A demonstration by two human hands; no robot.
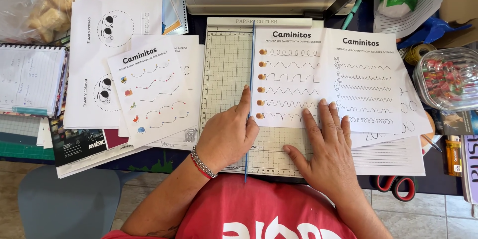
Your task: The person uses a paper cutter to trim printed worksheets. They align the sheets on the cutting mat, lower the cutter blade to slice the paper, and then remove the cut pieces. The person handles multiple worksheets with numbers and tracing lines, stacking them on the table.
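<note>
A: Step? Worksheet (pixel 286 77) lies on paper cutter (pixel 224 70), lining up.
B: Right hand (pixel 328 157) flat, pinning its lower edge; left hand (pixel 226 137) loosely curled against blue guide rail (pixel 250 70). Likely needs squaring.

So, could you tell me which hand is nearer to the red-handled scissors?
The right hand. It lies flat on the worksheets, just left of the scissors; the left hand rests further away, by the cutter's blue rail.

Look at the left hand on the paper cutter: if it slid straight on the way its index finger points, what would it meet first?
Probably nothing soon: the left hand points up the paper cutter beside the blue rail; the grid looks free until the cutter's top bar.
</note>
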